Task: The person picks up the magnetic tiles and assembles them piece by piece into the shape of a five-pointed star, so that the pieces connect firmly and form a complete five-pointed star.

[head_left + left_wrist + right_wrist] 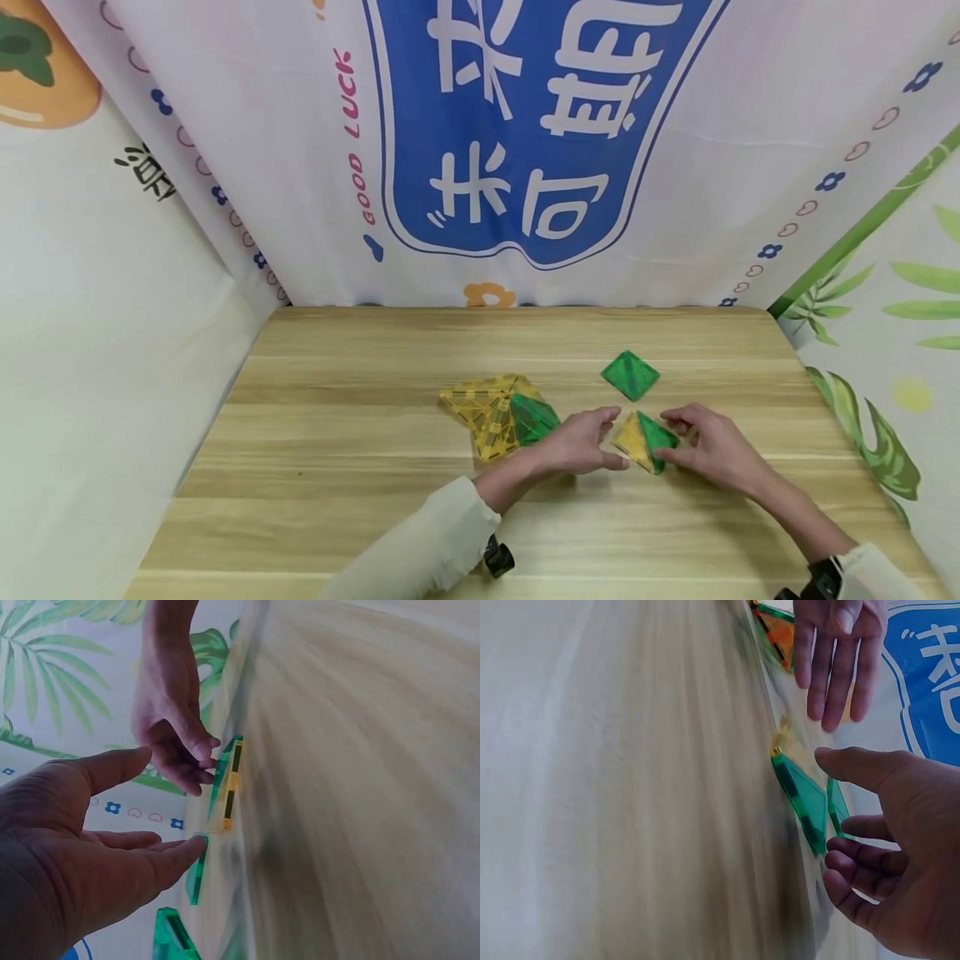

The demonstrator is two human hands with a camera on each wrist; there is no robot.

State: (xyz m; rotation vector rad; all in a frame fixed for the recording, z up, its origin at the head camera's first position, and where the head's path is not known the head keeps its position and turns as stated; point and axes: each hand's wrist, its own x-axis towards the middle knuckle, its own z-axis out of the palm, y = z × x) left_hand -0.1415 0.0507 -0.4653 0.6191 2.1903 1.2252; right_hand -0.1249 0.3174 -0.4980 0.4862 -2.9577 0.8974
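Observation:
On the wooden table, a translucent yellow triangular tile (pixel 632 437) and a green triangular tile (pixel 656 435) lie edge to edge, forming a diamond. My left hand (pixel 579 442) is just left of the pair, thumb and fingers spread apart with nothing between them. To their right is my right hand (pixel 711 448), its fingertips close to the green tile and its fingers loosely bent. In the right wrist view, a gap shows between the right thumb (pixel 855 766) and the other fingers, and the green tile (pixel 801 796) appears beyond them.
A green diamond shape (pixel 631 375) lies behind the pair. Left of it, several yellow tiles (pixel 486 407) spread out in a star-like form, with a green piece (pixel 531 419) at their right side, partly behind the left hand. A printed curtain (pixel 300 208) hangs behind the table (pixel 337 467).

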